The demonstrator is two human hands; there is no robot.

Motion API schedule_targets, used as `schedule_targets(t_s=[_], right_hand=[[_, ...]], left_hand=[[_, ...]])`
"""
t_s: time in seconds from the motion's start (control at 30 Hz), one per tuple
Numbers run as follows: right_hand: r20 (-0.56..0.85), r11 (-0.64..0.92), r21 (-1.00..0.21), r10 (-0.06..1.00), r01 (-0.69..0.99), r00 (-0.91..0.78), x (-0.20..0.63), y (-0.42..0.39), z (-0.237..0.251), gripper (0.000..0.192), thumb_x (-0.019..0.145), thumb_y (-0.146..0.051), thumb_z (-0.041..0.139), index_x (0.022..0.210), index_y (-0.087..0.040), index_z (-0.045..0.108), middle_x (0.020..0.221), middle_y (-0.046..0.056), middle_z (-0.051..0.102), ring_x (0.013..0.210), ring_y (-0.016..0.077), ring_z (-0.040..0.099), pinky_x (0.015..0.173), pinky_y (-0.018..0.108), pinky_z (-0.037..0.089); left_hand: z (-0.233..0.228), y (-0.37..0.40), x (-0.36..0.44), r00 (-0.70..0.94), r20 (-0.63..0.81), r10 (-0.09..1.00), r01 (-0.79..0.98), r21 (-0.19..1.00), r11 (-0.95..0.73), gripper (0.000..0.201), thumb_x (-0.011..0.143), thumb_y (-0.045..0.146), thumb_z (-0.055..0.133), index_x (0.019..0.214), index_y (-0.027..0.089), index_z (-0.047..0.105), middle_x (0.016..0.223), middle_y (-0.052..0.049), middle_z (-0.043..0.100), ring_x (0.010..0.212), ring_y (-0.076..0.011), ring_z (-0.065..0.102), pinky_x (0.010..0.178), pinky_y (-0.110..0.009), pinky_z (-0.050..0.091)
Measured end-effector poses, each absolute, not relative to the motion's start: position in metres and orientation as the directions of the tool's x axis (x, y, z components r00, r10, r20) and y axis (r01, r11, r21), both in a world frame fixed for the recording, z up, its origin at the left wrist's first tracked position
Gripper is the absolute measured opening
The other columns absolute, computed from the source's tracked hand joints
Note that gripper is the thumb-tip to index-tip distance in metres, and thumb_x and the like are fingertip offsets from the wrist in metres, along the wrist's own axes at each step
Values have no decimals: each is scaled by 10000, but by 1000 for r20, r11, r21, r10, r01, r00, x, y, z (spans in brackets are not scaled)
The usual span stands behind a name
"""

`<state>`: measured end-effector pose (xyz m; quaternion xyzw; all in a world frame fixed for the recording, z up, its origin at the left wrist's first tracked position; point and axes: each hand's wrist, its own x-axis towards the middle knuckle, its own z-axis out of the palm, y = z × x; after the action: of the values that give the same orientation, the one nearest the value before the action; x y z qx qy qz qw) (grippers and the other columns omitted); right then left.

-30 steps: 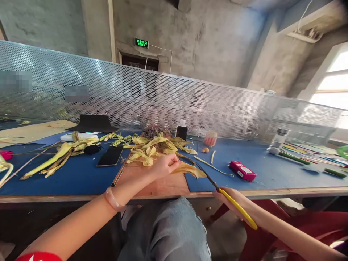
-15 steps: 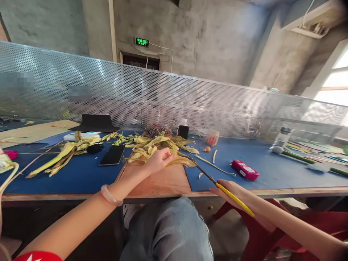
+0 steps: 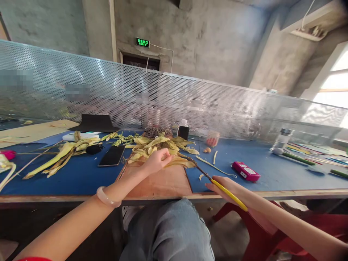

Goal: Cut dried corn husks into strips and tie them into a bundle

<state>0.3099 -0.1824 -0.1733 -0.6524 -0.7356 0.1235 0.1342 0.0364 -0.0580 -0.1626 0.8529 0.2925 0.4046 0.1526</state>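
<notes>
At the left, a dark phone (image 3: 111, 156) is laid flat on the blue tabletop (image 3: 81, 181). To its right, the left hand (image 3: 158, 161) is held above a brown board (image 3: 159, 183), its fingers curled closed, with a dried leaf (image 3: 182, 163) pinched at the fingertips. The leaf is stretched rightward from them, in front of a heaped pile of leaves (image 3: 152, 142). Its right end is met by the dark blades of the scissors (image 3: 227, 193); how far these are parted cannot be told. The yellow handles are gripped by the right hand (image 3: 227, 185), its fingers wrapped round them, well apart from the left fingertips. Farther right, a pink box (image 3: 246, 171) is seen.
</notes>
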Motion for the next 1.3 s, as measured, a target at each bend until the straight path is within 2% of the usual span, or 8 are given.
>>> schedule_targets(t_s=[0.5,0.77,1.07,1.3], right_hand=[[56,96,-319,995,943,-82,313,-178,-180,406,805,-574,395,635,-207,434,572,-22,459,537,119,356,509,247,270],[49,95,-315,995,944,-83,320,-177,-185,412,774,-546,424,577,-185,453,537,-26,380,535,105,250,474,245,225],[32,104,-365,995,925,-99,315,-187,-179,416,816,-552,388,660,-183,498,583,-26,473,533,103,333,466,228,248],[50,90,-380,996,921,-77,317,-180,-189,451,824,-553,346,597,-178,451,550,-35,382,521,94,290,459,227,221]], left_hand=[[-163,-61,33,525,580,623,363,509,-780,243,856,354,481,684,183,472,623,33,465,581,-115,417,560,-256,313],[-159,-69,34,547,561,622,342,528,-777,253,856,356,480,672,183,464,612,31,456,569,-113,410,554,-261,309],[-160,-67,40,534,544,648,325,575,-751,267,852,373,485,673,177,467,629,30,459,588,-112,426,558,-249,323],[-161,-66,41,521,550,653,327,578,-748,296,856,414,475,675,179,460,634,32,453,589,-111,427,571,-247,337]])
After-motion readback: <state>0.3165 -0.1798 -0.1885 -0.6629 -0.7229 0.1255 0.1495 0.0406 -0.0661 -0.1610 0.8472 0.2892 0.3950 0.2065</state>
